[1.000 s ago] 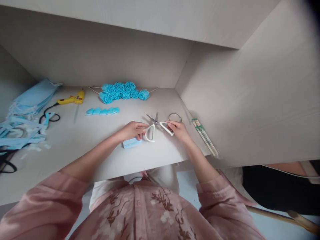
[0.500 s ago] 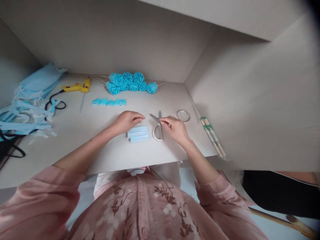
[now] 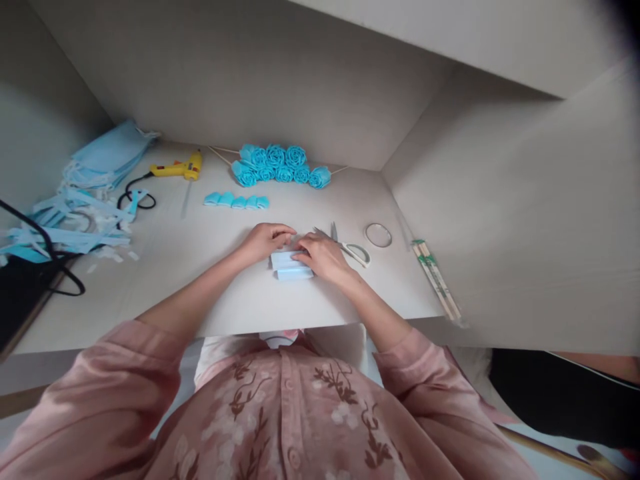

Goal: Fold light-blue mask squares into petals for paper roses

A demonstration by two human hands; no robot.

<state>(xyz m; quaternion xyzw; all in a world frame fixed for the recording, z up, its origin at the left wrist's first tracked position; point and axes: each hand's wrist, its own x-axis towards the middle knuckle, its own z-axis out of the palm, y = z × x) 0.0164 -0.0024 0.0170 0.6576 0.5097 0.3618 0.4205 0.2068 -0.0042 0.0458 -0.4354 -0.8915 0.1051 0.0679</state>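
Light blue folded face-mask pieces lie on the table in front of me. My right hand reaches over their upper right part, thumb and fingertips closed at the top piece's edge. Just beyond the pieces, my left hand hovers with curled fingers pressed together. Whatever it may hold is too small to make out. Both hands' fingertips are close to each other. To the right of my right hand rest the scissors, blades parted and pointing away to the left, with no hand on them.
Blue fabric roses on sticks lie at the back, before them a row of blue petals. A yellow glue gun, masks and cut strips are left. A ring-shaped roll and packaged sticks lie right.
My right hand has let go of the scissors, which now lie turned on the table, and has moved left onto the light blue pieces. The camera view has shifted slightly left.
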